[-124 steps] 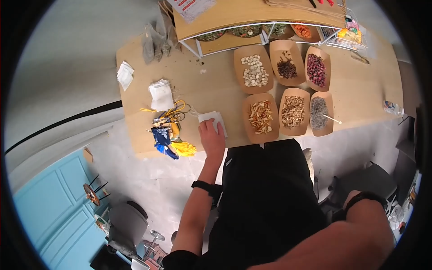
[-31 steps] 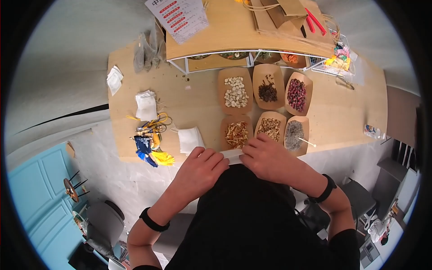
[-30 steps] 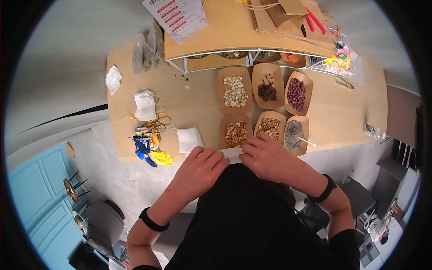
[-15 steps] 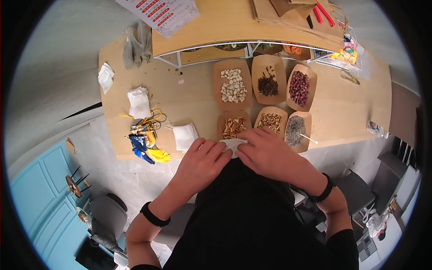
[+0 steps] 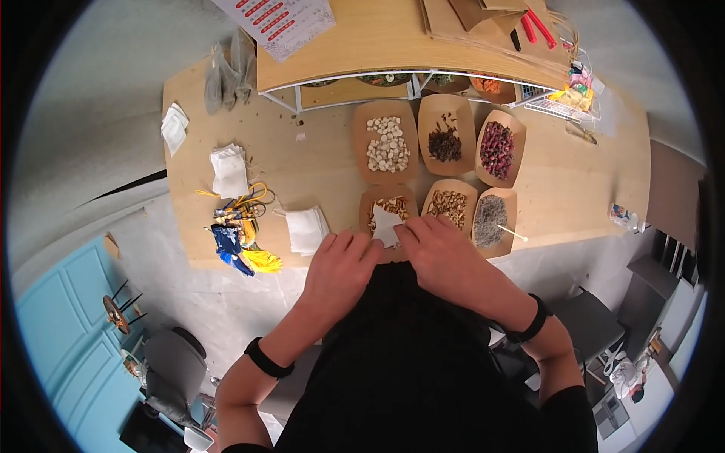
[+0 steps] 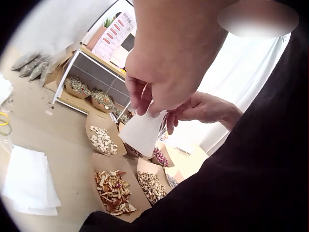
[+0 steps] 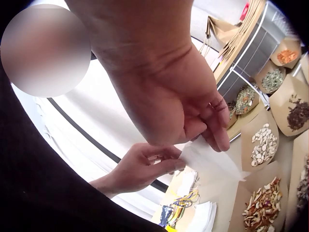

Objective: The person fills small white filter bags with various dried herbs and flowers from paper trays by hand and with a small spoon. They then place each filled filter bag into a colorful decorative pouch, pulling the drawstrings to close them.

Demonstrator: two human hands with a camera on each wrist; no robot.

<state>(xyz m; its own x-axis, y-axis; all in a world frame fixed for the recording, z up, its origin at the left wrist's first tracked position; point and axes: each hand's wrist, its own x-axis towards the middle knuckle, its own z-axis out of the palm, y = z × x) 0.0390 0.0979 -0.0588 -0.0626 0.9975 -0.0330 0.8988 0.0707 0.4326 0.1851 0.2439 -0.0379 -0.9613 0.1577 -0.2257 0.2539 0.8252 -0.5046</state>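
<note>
A small white pouch (image 5: pixel 387 225) of thin fabric is held up by both hands, overlapping the front-left tray in the head view. My left hand (image 5: pixel 337 272) pinches one upper side of the pouch. On the other side, my right hand (image 5: pixel 442 257) pinches it between thumb and fingers. In the left wrist view the pouch (image 6: pixel 141 135) hangs from the fingertips, wider toward its bottom. The right wrist view shows the pouch (image 7: pixel 210 162) slightly see-through, with fingertips of both hands at its top edge. A stack of similar white pouches (image 5: pixel 307 230) lies left of the hands.
Brown paper trays hold white slices (image 5: pixel 387 143), dark cloves (image 5: pixel 445 143), rosebuds (image 5: pixel 498 151), bark-like strips (image 6: pixel 115 191), chopped pieces (image 5: pixel 449 205) and grey lavender-like bits (image 5: pixel 491 219). Left lie tasselled cords (image 5: pixel 242 234) and more pouches (image 5: pixel 229 172). Behind stands a shelf (image 5: pixel 347 53).
Earlier, my left hand rested on the pouch stack and the right hung low. Both hands then held one pouch near the table edge; it now stands higher, showing more of its face.
</note>
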